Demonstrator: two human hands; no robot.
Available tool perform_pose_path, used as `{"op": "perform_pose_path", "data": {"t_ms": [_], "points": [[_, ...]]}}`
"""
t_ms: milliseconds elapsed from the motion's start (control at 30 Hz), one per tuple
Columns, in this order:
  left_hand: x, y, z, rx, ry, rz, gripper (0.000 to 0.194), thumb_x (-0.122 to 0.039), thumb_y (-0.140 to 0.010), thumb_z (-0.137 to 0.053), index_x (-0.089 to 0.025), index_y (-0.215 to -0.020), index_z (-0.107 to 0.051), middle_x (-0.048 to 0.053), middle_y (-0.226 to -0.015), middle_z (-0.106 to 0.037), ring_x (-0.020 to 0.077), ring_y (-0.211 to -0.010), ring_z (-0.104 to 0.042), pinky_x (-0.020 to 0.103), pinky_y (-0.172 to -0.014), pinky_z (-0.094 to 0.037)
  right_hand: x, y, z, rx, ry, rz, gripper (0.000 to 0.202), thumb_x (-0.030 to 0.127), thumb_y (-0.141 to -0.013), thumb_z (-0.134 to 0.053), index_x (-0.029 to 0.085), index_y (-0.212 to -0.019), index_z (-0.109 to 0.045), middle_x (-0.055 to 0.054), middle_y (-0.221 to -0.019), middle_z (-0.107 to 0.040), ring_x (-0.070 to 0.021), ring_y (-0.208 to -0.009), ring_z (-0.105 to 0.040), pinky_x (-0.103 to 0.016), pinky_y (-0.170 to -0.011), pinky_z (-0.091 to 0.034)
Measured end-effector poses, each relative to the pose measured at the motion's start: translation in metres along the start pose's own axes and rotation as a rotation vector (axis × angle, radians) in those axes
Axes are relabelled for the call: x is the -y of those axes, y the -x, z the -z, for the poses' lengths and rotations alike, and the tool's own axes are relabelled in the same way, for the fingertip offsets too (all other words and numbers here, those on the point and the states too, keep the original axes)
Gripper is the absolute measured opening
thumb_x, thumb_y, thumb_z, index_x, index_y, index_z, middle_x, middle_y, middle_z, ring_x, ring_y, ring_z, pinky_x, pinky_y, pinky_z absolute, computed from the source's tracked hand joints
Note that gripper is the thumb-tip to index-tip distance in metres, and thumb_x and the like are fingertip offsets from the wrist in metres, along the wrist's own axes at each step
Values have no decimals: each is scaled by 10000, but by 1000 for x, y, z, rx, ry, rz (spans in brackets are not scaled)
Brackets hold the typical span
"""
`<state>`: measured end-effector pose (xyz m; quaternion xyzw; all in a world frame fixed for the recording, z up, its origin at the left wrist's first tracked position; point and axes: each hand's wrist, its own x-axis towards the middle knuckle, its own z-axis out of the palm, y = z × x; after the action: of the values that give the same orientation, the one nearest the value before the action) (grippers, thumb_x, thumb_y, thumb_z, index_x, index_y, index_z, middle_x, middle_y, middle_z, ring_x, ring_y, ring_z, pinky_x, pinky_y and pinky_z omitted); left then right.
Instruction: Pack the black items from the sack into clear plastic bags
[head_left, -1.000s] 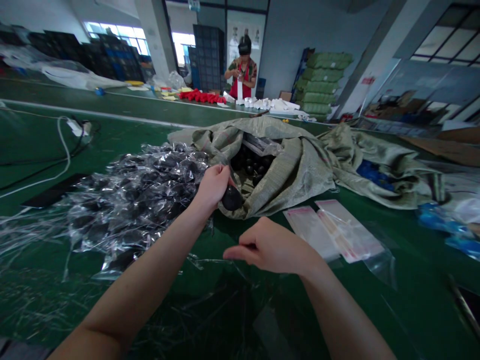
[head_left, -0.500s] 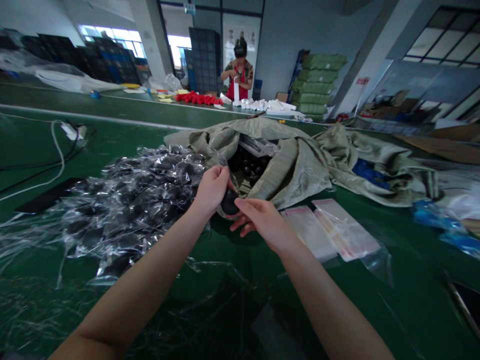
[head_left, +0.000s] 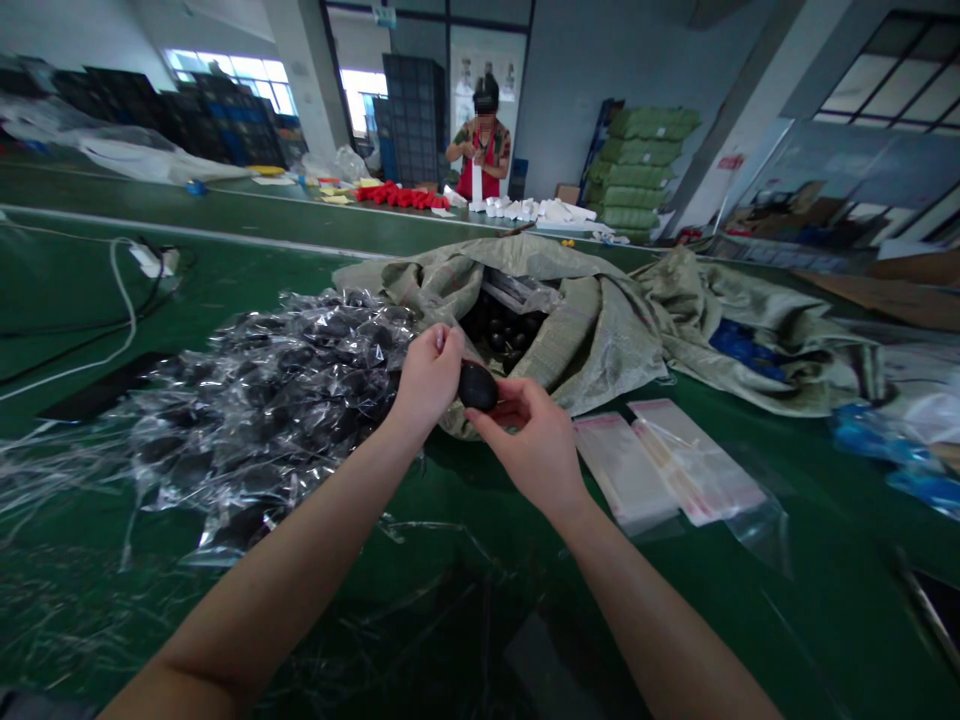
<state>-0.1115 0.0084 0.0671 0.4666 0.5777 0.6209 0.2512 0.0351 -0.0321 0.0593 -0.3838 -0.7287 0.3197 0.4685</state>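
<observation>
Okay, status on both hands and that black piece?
Left hand and right hand both on black egg-shaped piece. Piece raised before open sack. Nothing visibly blocking either hand.

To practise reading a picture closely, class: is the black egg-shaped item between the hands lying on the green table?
No, the black item is held up between the left hand and right hand.

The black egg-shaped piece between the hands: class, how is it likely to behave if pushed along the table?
The black piece would probably roll on the table, as its sides are rounded. It looks fairly stiff: no dent shows beside the right hand. It may be slippery, as its surface looks smooth.
</observation>
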Motion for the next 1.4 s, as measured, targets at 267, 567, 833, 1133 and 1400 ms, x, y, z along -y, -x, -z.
{"op": "perform_pose_path", "data": {"t_ms": [267,567,833,1133,1400], "points": [[3,-2,3,-34,-41,-115,262,-325,-870,-454,-204,-638,-431,-28,-547,-504,109,-520,-460,237,-524,-345,4,0,3,1,118,112,288,332,-801,-685,172,-1025,-600,-68,-928,-676,-162,-761,-658,-314,-731,-568],[-1,3,1,-123,-137,-153,278,-293,-895,-433,-207,-634,-393,-43,-534,-466,106,-525,-465,236,-535,-348,4,2,1,-131,159,325,124,229,-876,-596,218,-943,-700,-58,-1006,-669,-166,-930,-652,-314,-813,-572],[-8,16,-5,-159,-173,-153,290,-275,-920,-404,-203,-640,-426,-34,-561,-509,104,-536,-491,246,-561,-371,6,8,-2,-129,269,288,142,184,-907,-498,212,-886,-635,-79,-1005,-625,-184,-952,-619,-333,-822,-548],[-4,5,1,-135,-106,-228,283,-295,-921,-427,-204,-653,-426,-35,-558,-511,103,-537,-484,239,-566,-381,13,-5,22,77,214,171,167,232,-955,-382,184,-879,-522,-82,-960,-575,-174,-894,-578,-321,-804,-475],[-5,0,5,36,131,-219,306,-388,-930,-441,-203,-686,-434,-32,-551,-550,101,-517,-516,231,-567,-417,25,-6,54,643,235,108,227,354,-890,-572,182,-749,-617,44,-583,-564,-90,-517,-495,-234,-532,-339]]}}
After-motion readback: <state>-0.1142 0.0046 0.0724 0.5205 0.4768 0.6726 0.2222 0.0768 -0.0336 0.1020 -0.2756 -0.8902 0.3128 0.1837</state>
